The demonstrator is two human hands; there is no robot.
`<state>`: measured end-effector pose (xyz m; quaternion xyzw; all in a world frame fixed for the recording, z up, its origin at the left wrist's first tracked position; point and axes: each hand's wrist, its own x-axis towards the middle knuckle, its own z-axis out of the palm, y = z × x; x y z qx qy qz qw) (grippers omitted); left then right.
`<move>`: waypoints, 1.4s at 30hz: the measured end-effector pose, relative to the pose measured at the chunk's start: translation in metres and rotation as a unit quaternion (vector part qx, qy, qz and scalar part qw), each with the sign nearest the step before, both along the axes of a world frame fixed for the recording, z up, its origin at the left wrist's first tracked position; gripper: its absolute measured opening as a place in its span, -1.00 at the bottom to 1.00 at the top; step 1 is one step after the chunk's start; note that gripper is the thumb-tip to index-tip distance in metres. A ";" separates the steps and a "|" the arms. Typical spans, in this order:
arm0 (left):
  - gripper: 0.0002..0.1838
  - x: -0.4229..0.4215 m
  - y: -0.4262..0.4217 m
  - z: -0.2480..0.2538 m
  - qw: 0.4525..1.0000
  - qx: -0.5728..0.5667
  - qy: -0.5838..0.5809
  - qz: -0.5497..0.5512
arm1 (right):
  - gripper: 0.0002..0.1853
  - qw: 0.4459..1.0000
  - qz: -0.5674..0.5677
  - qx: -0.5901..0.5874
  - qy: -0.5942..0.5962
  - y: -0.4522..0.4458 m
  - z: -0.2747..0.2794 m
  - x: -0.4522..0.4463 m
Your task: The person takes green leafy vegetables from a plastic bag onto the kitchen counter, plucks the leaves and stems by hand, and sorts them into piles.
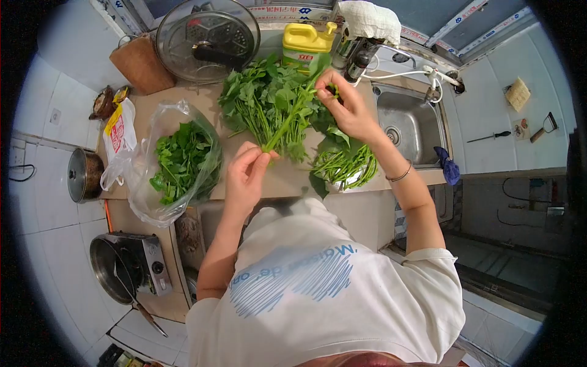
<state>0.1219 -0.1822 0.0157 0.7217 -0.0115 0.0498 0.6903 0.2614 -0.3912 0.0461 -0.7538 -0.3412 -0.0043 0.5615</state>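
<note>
While the left hand (246,174) and right hand (348,109) pinch a green stem (287,124) between their fingers (260,164), light, even tension should prevent crushing.

- White T-shirt (318,293): blue lettering across chest, upside down to camera, reads "Maison de on…"; remainder of last word out of sight.
- Yellow jug (307,41): large red Chinese characters on front, first reads 立, second apparently 白.
- Window-frame tape (290,13): red Chinese characters, blue diamond-shaped logos; wording too small to read surely.
- White plastic bag (120,131): red and yellow print, crumpled, illegible.
</note>
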 end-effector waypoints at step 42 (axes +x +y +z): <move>-0.69 0.005 -0.004 0.014 0.610 0.624 -0.452 0.184 | -0.94 0.963 -0.257 -0.043 -0.065 0.017 -0.012 -0.034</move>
